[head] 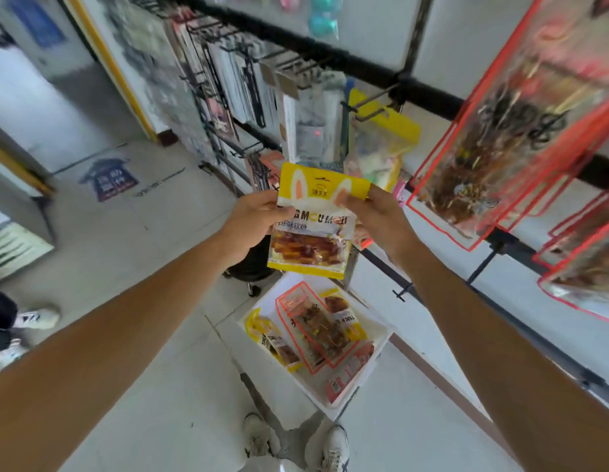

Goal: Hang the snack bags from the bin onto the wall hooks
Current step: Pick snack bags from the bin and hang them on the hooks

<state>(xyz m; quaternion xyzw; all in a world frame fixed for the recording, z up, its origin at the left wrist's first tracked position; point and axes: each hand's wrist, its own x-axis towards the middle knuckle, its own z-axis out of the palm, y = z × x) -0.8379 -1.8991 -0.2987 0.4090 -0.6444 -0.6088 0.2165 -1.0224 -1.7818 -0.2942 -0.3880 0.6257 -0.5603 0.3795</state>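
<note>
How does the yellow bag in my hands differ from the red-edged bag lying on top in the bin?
The yellow bag is held upright, pinched by the left hand and right hand; the red-edged bag lies flat in the bin. The yellow bag has an opaque yellow top with rabbit ears; the red-edged bag looks mostly clear with red borders. Both show brown snacks inside.

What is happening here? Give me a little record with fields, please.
held item: yellow snack bag, upright, on no hook
left hand: pinches the bag's left edge
right hand: pinches its top right corner
bin: on the floor below, loose bags inside
wall hooks: hung yellow bag and red-edged bags on display
step: held bag not yet hung
</note>
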